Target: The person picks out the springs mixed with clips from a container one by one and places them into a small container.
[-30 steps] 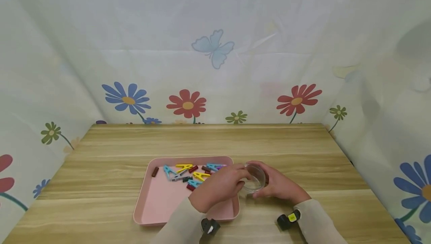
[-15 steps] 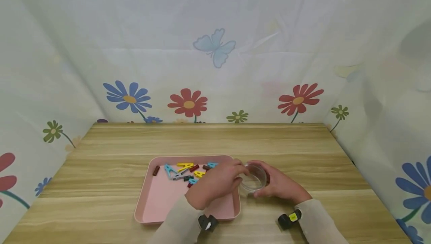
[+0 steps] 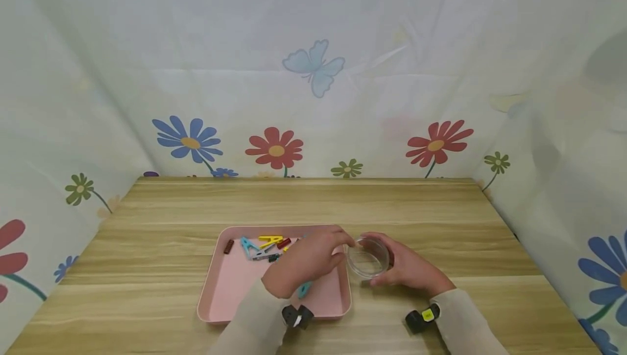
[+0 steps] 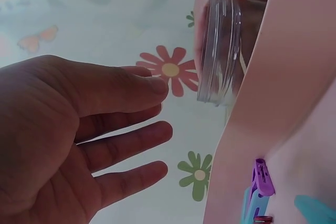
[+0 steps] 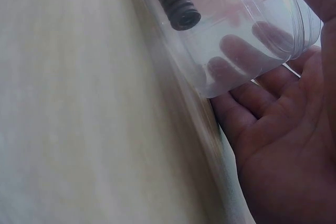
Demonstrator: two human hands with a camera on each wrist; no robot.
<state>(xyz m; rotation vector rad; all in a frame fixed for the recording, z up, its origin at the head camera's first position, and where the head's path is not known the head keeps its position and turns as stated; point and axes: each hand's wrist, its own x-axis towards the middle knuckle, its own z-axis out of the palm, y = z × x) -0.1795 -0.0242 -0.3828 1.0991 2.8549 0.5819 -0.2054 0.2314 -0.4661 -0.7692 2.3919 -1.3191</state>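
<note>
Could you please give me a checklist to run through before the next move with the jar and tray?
1. Left hand free: ok, it holds nothing.
2. Jar steadied: ok, the right hand grips it.
3. Tray contents fully visible: not ok, the left hand covers some in the head view.
4. Pieces sorted: not ok, a yellow clip lies beside a red spring.
5. Dark spring inside the jar: cannot tell, perhaps only seen through its wall.

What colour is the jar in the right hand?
The jar is clear, with no colour; the right wrist view shows it best.
</note>
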